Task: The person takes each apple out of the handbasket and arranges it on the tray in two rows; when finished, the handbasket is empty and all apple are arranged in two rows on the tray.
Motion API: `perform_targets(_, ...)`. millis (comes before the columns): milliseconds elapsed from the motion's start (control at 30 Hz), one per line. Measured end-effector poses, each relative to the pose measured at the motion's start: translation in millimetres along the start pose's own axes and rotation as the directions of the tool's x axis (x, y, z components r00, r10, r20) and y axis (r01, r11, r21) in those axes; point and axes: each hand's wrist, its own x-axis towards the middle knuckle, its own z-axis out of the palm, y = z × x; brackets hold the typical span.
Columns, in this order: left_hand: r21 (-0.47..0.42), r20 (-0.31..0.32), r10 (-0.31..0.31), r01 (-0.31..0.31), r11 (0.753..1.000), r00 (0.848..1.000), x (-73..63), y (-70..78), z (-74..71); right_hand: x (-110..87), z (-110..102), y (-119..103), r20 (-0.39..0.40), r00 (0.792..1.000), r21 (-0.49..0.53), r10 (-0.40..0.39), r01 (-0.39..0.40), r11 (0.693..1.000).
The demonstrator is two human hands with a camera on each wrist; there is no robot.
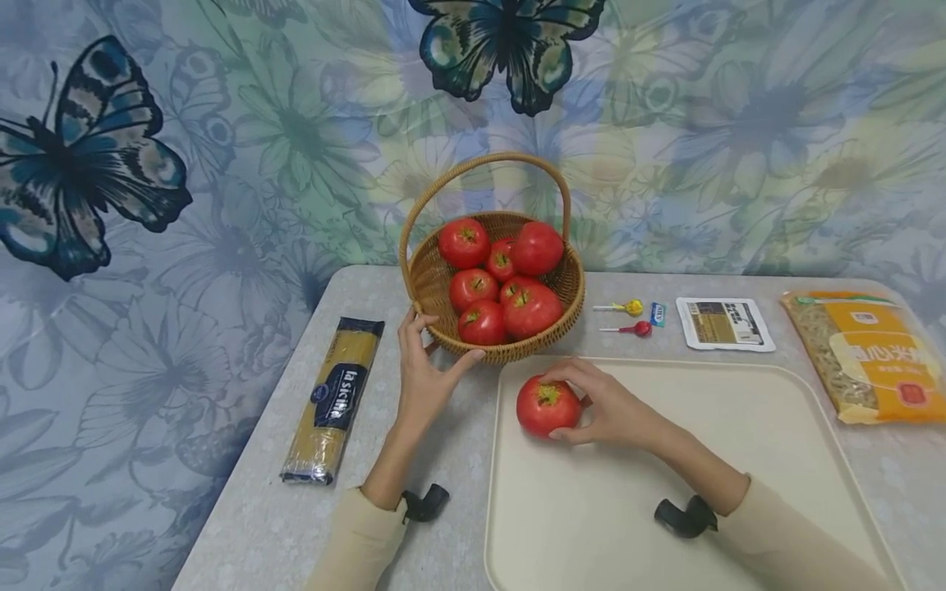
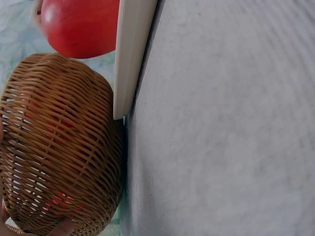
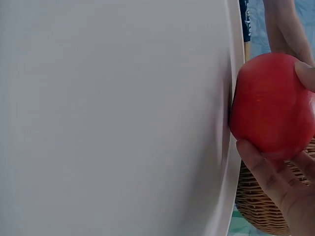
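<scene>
In the head view my right hand (image 1: 608, 405) grips a red apple (image 1: 548, 406) over the far left corner of the cream tray (image 1: 665, 492). Thumb and fingers lie on opposite sides of it, as the right wrist view also shows. My left hand (image 1: 431, 369) holds the near left side of a wicker basket (image 1: 574, 275), the thumb at its front and the fingers near the handle's foot. Several red apples (image 1: 473, 289) lie inside the basket, which stands behind the tray's far left corner. In the left wrist view the basket's woven wall (image 2: 64, 142) fills the left side.
A pasta packet (image 1: 334, 400) lies on the table left of the basket. Right of the basket are a yellow lollipop (image 1: 633, 307), a red lollipop (image 1: 641, 328), a small blue packet (image 1: 658, 314), a white packet (image 1: 725, 323) and an orange bag (image 1: 872, 357). Butterfly-patterned cloth hangs behind.
</scene>
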Motion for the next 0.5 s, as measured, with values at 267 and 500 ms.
perform_targets(267,-0.013,0.011,-0.027,0.027,1.0,1.0,0.1,4.8,-1.2,-1.6,2,-6,0.027,0.998,-0.118,-0.052,0.055,0.991)
perform_targets(500,-0.01,0.006,-0.027,0.028,1.0,1.0,-0.1,2.0,-0.3,1.9,-24,-23,0.096,0.995,-0.152,0.034,-0.019,0.988)
